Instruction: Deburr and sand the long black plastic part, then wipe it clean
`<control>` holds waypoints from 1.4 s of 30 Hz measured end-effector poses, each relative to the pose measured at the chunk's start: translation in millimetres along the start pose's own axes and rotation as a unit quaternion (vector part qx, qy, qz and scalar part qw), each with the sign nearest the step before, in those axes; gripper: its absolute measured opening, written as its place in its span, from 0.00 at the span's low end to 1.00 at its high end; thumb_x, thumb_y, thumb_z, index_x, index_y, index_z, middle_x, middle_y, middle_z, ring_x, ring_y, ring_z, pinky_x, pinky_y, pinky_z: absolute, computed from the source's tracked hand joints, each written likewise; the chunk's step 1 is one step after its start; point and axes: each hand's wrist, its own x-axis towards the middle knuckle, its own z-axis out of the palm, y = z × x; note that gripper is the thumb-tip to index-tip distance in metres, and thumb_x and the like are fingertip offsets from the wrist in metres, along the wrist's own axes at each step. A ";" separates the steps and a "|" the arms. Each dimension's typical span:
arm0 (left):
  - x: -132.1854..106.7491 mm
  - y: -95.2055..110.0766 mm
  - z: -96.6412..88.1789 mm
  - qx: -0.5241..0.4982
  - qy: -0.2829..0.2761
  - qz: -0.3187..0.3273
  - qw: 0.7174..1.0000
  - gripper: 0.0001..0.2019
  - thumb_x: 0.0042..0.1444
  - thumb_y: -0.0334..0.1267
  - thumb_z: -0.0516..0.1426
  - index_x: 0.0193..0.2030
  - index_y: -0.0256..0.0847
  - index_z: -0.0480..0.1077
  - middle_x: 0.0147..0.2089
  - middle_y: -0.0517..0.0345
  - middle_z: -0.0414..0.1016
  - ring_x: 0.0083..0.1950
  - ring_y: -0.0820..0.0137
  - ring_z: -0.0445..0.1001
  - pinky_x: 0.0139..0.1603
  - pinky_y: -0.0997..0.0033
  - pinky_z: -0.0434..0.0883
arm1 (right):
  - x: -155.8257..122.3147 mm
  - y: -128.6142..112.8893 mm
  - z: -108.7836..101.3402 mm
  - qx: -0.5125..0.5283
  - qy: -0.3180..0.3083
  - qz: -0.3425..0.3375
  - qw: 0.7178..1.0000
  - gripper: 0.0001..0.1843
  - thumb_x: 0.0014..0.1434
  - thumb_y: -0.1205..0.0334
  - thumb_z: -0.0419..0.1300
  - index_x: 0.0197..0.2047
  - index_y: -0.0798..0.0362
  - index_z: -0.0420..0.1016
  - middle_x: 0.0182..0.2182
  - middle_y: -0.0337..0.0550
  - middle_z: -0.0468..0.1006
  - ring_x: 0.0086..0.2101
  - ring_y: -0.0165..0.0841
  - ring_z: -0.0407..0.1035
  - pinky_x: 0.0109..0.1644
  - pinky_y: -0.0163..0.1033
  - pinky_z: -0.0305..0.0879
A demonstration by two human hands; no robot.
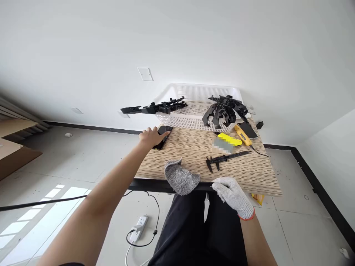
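My bare left hand (151, 136) reaches to the table's far left corner, its fingers bent at the side of a black phone (164, 130) and its thumb across the screen. A knit glove with a red-orange cuff covers my right hand (229, 192), which is at the table's front edge with its fingers curled together; whatever may lie between them is hidden. Between my hands, a grey knit glove (181, 179) hangs partly over that edge. Beyond my right hand lie a black caliper (222, 159), a bright yellow tool (229, 139) and a blurred-out grey patch (222, 145).
A white plastic basket (188, 122) stands at the back against the wall, with black plastic parts (226, 107) piled at its right and more (158, 107) jutting out leftward. A corded yellow device (243, 135) lies beside a dark-screened phone (249, 130). On the floor are a power strip (140, 227) and cables.
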 end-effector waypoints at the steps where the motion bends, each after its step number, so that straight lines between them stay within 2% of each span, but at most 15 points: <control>1: -10.2 -0.3 -4.1 -0.012 0.009 -0.001 1.000 0.51 0.63 0.71 0.38 0.76 0.26 0.52 0.74 0.19 0.58 0.72 0.29 0.60 0.59 0.42 0.69 | -0.7 1.4 -0.9 0.009 0.003 0.001 1.000 0.22 0.69 0.52 0.56 0.24 0.51 0.62 0.19 0.32 0.60 0.21 0.26 0.55 0.27 0.36 0.53; 3: -38.9 -2.9 -13.2 -0.045 0.005 0.053 0.998 0.49 0.64 0.71 0.35 0.76 0.31 0.53 0.74 0.24 0.59 0.74 0.32 0.59 0.62 0.40 0.67 | -2.2 4.5 -2.8 0.030 0.007 0.003 1.000 0.22 0.69 0.51 0.57 0.24 0.51 0.62 0.19 0.32 0.60 0.20 0.26 0.55 0.26 0.36 0.52; 5: -75.7 -6.8 -21.3 -0.069 -0.060 0.204 0.975 0.45 0.64 0.72 0.36 0.77 0.45 0.55 0.76 0.39 0.60 0.75 0.41 0.60 0.68 0.44 0.65 | -3.4 7.3 -4.6 0.045 0.010 0.001 0.999 0.22 0.68 0.52 0.57 0.24 0.51 0.62 0.18 0.32 0.60 0.20 0.26 0.55 0.25 0.36 0.52; 8: -129.5 -11.5 -25.0 -0.053 -0.193 0.420 0.885 0.39 0.62 0.72 0.48 0.75 0.60 0.57 0.80 0.57 0.53 0.77 0.49 0.58 0.70 0.51 0.65 | -4.2 9.3 -6.3 0.053 0.024 -0.007 0.998 0.23 0.69 0.54 0.56 0.22 0.50 0.60 0.16 0.33 0.60 0.19 0.26 0.55 0.25 0.37 0.52; 10: -151.8 -13.0 -21.0 -0.047 -0.228 0.472 0.850 0.35 0.62 0.69 0.53 0.73 0.62 0.61 0.79 0.61 0.56 0.77 0.50 0.58 0.71 0.52 0.65 | -4.6 9.5 -6.8 0.057 0.035 -0.015 0.998 0.25 0.69 0.54 0.56 0.21 0.50 0.60 0.16 0.33 0.60 0.18 0.26 0.55 0.25 0.37 0.52; 15: -156.5 -15.8 -11.2 -0.115 -0.115 0.480 0.862 0.22 0.72 0.56 0.48 0.57 0.52 0.78 0.64 0.57 0.78 0.67 0.59 0.73 0.69 0.58 0.68 | -6.2 8.9 -7.2 0.078 0.066 0.011 0.995 0.18 0.69 0.50 0.58 0.32 0.53 0.77 0.17 0.33 0.63 0.18 0.27 0.56 0.24 0.36 0.52; 18: -157.5 -21.0 -18.2 -0.199 0.039 0.458 0.866 0.20 0.72 0.52 0.49 0.47 0.45 0.80 0.48 0.54 0.83 0.51 0.63 0.79 0.56 0.63 0.75 | -6.9 9.6 -6.1 0.085 0.093 0.030 0.992 0.21 0.69 0.46 0.59 0.30 0.52 0.76 0.15 0.33 0.62 0.18 0.27 0.57 0.24 0.35 0.55; 20: -166.0 -27.4 -25.9 -0.302 0.196 0.427 0.830 0.19 0.73 0.47 0.50 0.37 0.42 0.76 0.33 0.57 0.78 0.34 0.70 0.75 0.37 0.70 0.74 | -6.9 10.3 -4.7 0.102 0.114 0.033 0.988 0.24 0.68 0.45 0.59 0.25 0.51 0.70 0.14 0.33 0.62 0.18 0.27 0.58 0.24 0.35 0.56; 22: -178.1 -34.5 -32.9 -0.370 0.273 0.444 0.769 0.21 0.73 0.47 0.49 0.30 0.41 0.69 0.24 0.62 0.68 0.23 0.75 0.62 0.23 0.74 0.63 | -6.6 10.6 -3.3 0.133 0.143 0.039 0.980 0.27 0.67 0.44 0.60 0.22 0.51 0.65 0.14 0.34 0.61 0.17 0.27 0.58 0.23 0.35 0.56; 24: -189.7 -39.9 -36.1 -0.327 0.224 0.507 0.766 0.25 0.73 0.53 0.46 0.29 0.41 0.68 0.26 0.60 0.70 0.22 0.75 0.63 0.22 0.74 0.64 | -6.3 10.2 -2.7 0.164 0.180 0.059 0.968 0.28 0.66 0.45 0.61 0.20 0.50 0.61 0.14 0.34 0.60 0.17 0.27 0.58 0.21 0.35 0.56; 27: -197.2 -40.9 -29.4 -0.130 0.138 0.479 0.857 0.29 0.72 0.60 0.43 0.48 0.43 0.78 0.52 0.47 0.81 0.46 0.59 0.80 0.43 0.58 0.80 | -5.7 9.6 -3.2 0.201 0.227 0.083 0.949 0.28 0.66 0.47 0.60 0.20 0.49 0.58 0.14 0.33 0.59 0.16 0.26 0.57 0.20 0.34 0.54; 30: -190.7 -34.1 -11.3 -0.038 0.208 0.390 0.896 0.28 0.71 0.58 0.47 0.65 0.46 0.73 0.70 0.43 0.70 0.70 0.43 0.68 0.63 0.36 0.72 | -5.2 10.1 -3.9 0.234 0.247 0.074 0.938 0.26 0.65 0.47 0.61 0.21 0.49 0.58 0.14 0.32 0.57 0.16 0.26 0.55 0.20 0.33 0.52; 34: -180.7 -16.4 13.7 -0.004 0.299 0.424 0.855 0.26 0.71 0.52 0.51 0.69 0.41 0.69 0.75 0.42 0.63 0.75 0.45 0.62 0.72 0.39 0.63 | -4.7 11.4 -3.8 0.245 0.242 0.068 0.936 0.27 0.64 0.48 0.62 0.21 0.49 0.56 0.14 0.31 0.56 0.16 0.25 0.54 0.19 0.33 0.51; 39: -191.3 18.6 36.4 0.010 0.305 0.518 0.799 0.27 0.72 0.50 0.53 0.72 0.38 0.64 0.69 0.46 0.72 0.69 0.56 0.71 0.72 0.54 0.64 | -3.5 12.3 -2.4 0.228 0.240 0.064 0.941 0.27 0.66 0.49 0.61 0.21 0.49 0.56 0.14 0.31 0.57 0.16 0.25 0.54 0.20 0.33 0.51; 42: -196.7 38.9 43.7 -0.007 0.310 0.571 0.760 0.20 0.72 0.38 0.54 0.68 0.42 0.68 0.67 0.53 0.75 0.64 0.63 0.77 0.69 0.60 0.66 | -2.8 14.6 -1.3 0.231 0.236 0.055 0.942 0.29 0.64 0.46 0.63 0.21 0.49 0.54 0.13 0.31 0.57 0.15 0.24 0.53 0.19 0.33 0.50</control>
